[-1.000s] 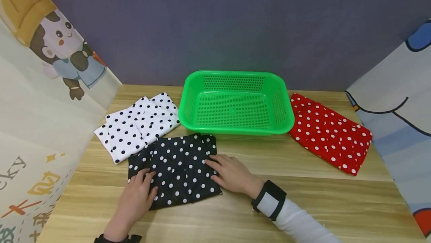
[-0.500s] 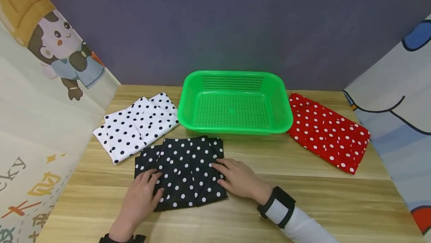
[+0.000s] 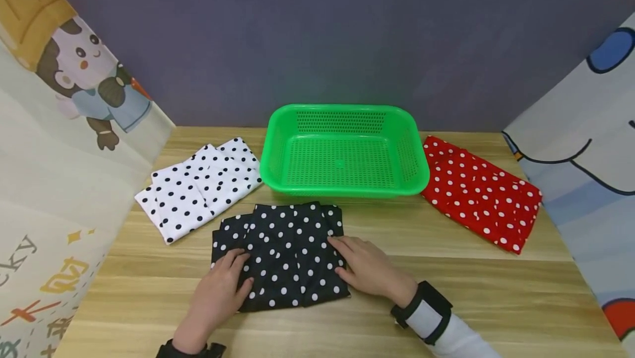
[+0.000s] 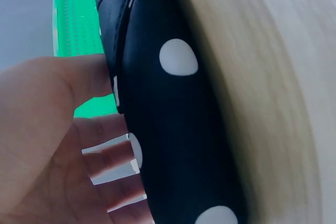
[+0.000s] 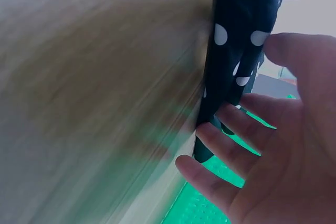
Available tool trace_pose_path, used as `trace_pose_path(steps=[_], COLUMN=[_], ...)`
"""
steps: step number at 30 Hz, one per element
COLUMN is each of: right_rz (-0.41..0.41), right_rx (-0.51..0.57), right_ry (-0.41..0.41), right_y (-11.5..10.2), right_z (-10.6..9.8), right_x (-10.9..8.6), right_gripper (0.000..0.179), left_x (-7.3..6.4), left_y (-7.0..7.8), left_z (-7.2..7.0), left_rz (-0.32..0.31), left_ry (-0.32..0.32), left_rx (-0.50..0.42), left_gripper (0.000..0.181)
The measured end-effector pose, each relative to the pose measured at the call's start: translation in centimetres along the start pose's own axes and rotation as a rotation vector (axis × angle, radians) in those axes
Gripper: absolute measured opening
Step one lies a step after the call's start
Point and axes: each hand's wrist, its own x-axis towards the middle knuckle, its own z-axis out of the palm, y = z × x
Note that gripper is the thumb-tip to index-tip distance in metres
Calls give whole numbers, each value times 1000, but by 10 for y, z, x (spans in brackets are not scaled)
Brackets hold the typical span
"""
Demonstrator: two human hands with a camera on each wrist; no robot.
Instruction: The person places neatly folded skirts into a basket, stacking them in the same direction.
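Observation:
A folded black cloth with white dots (image 3: 285,258) lies flat on the table, its layers stepped at the upper left. My left hand (image 3: 220,286) rests on its left side with fingers fairly straight, and the left wrist view shows the thumb and fingertips at the edge of the dark fabric (image 4: 173,119). On the opposite side, my right hand (image 3: 374,267) touches the right edge. In the right wrist view, the spread fingers (image 5: 226,150) of that hand meet the side of the folds (image 5: 236,51). Neither hand curls round the cloth.
A green plastic basket (image 3: 342,188) with perforated sides stands behind the black cloth. To its left lies a folded white cloth with black dots (image 3: 198,187), to its right a red one with white dots (image 3: 481,195). A dark wall (image 3: 337,32) backs the wooden table (image 3: 471,303).
The black cloth has slid to the right and slightly toward me, away from the white cloth. Both hands have moved along with it, staying at its sides.

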Motion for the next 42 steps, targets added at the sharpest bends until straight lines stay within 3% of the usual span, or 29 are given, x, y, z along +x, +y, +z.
trace_pose_path(steps=[8,19,42], right_rz=[66,132,304], right_rx=[45,62,37], right_ry=[6,38,88], right_y=[8,21,45], right_z=[-3,-4,-9], right_x=[-14,-33,-63], right_gripper=[59,57,52], left_x=[1,11,31], left_y=[10,27,62], left_z=[4,12,25], left_rz=[45,64,221], left_ry=[17,-51,-99], left_rx=[-28,-9,-9], left_gripper=[45,43,46])
